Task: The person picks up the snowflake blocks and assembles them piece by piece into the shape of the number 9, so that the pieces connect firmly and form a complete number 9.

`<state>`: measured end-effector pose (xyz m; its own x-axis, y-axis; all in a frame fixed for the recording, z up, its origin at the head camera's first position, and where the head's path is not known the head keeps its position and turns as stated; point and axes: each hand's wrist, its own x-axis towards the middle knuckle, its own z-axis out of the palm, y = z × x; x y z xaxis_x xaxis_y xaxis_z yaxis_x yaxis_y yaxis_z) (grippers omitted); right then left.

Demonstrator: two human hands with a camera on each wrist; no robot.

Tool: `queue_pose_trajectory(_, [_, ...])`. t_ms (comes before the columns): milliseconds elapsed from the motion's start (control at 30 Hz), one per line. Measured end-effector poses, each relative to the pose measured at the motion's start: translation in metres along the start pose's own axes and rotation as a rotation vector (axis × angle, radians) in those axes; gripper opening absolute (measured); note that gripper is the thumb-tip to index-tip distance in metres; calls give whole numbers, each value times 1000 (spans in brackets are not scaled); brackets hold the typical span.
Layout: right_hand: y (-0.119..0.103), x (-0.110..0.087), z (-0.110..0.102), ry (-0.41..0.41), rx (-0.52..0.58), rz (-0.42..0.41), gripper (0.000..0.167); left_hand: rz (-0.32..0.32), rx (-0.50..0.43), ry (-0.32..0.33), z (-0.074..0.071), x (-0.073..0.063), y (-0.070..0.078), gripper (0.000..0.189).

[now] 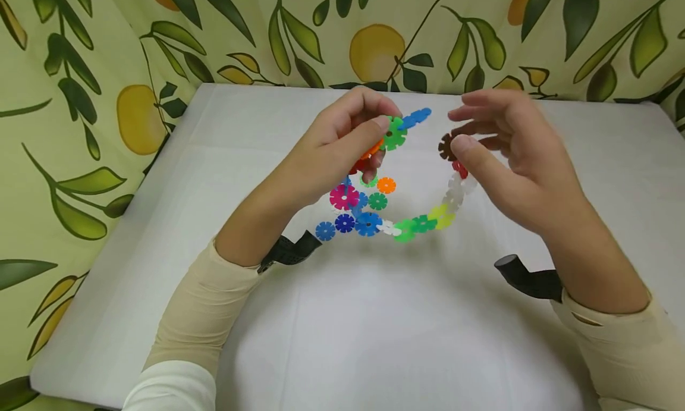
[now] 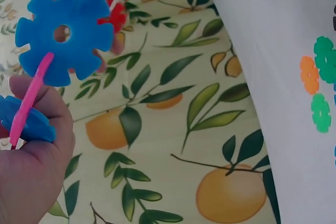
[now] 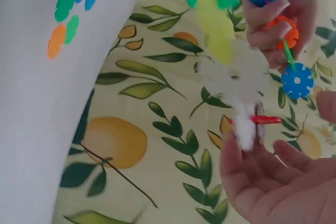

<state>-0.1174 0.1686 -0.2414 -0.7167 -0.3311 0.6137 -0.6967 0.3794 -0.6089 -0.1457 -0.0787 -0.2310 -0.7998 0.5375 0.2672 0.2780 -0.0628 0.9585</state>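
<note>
A chain of notched plastic snowflake discs hangs in a curve between both hands. My left hand (image 1: pixel 342 131) pinches its left end, where a green disc (image 1: pixel 395 132) and a tilted blue disc (image 1: pixel 416 118) jut out past the thumb. Orange and red discs sit partly hidden under those fingers. At the other end, the thumb and fingers of my right hand (image 1: pixel 519 155) hold a brown disc (image 1: pixel 446 147), with a red disc (image 3: pixel 268 119) slotted on. Between the hands run a magenta disc (image 1: pixel 343 197), a blue disc (image 1: pixel 368 224), and white, green, yellow (image 1: pixel 442 216) and clear discs.
Loose discs lie on the white-covered table (image 1: pixel 407 339), among them an orange disc (image 1: pixel 386 185), a green disc (image 1: pixel 377 201) and a light blue disc (image 1: pixel 324 231). A leaf-and-fruit patterned curtain (image 1: pixel 332 36) borders the table at the back and left. Black mounts (image 1: pixel 527 277) stick out from both wrists.
</note>
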Motion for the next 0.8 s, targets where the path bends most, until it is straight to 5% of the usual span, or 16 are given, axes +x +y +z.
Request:
queue_pose_trajectory(133, [5, 1, -2, -94, 329, 184, 33, -8, -89, 51, -3, 1, -2, 19])
queue_pose_trajectory(233, [6, 1, -1, -87, 427, 211, 28, -7, -100, 54, -5, 0, -2, 18])
queue_pose_trajectory(333, [5, 3, 1, -89, 255, 100, 30, -9, -50, 24, -4, 0, -2, 17])
queue_pose_trajectory(467, [-2, 3, 7, -38, -33, -150, 36, 1, 29, -70, 2, 0, -4, 17])
queue_pose_trajectory(600, [-5, -1, 18, 93, -81, -286, 20, 31, 55, -141, 8, -1, -5, 16])
queue_pose_trajectory(800, [-1, -6, 25, 279, -183, -361, 3, 114, 135, -158, 15, -6, 1, 13])
